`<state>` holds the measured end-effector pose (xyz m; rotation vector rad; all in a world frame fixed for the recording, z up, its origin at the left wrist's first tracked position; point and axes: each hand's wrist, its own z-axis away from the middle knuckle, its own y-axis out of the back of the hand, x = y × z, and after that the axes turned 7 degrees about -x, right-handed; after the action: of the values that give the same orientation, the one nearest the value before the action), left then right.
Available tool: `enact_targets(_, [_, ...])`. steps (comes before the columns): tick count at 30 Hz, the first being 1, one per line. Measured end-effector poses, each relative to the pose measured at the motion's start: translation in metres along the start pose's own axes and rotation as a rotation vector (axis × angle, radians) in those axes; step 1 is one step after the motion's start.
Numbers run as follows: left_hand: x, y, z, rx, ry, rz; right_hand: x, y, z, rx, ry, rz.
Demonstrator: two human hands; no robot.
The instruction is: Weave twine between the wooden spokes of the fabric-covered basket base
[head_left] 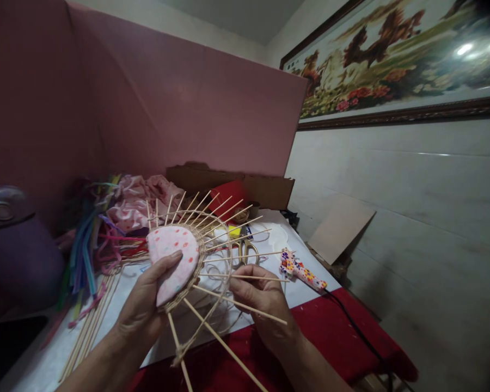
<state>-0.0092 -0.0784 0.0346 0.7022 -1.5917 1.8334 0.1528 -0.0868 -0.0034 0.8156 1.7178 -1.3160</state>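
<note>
My left hand (147, 302) grips a round woven base (175, 261) covered in pink dotted fabric, thumb pressed on its face. Thin wooden spokes (224, 218) fan out from the base all around. My right hand (265, 299) is closed among the lower right spokes, fingers pinching a thin pale rattan strand (216, 272) that loops between them. The piece is held tilted above the table.
A floral glue gun (302, 271) with a black cord lies right of my hands. Scissors (245, 251) lie behind the spokes. Coloured pipe cleaners (85, 245), pink cloth (139, 201), loose sticks (90, 326) and a cardboard box (265, 188) crowd the table. Pink board behind.
</note>
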Motion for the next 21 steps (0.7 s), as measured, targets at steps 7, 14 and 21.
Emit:
enact_targets(7, [-0.0005, 0.0011, 0.0003, -0.016, 0.031, -0.008, -0.0001, 0.002, 0.0005, -0.023, 0.016, -0.014])
enact_targets(14, [-0.0024, 0.0025, -0.0006, -0.04, 0.041, -0.032, -0.0042, 0.0045, 0.0, -0.029, 0.074, 0.129])
enact_targets(21, [-0.0025, 0.0017, 0.0014, -0.034, 0.047, -0.045, -0.007, 0.0064, -0.0001, -0.047, 0.094, 0.213])
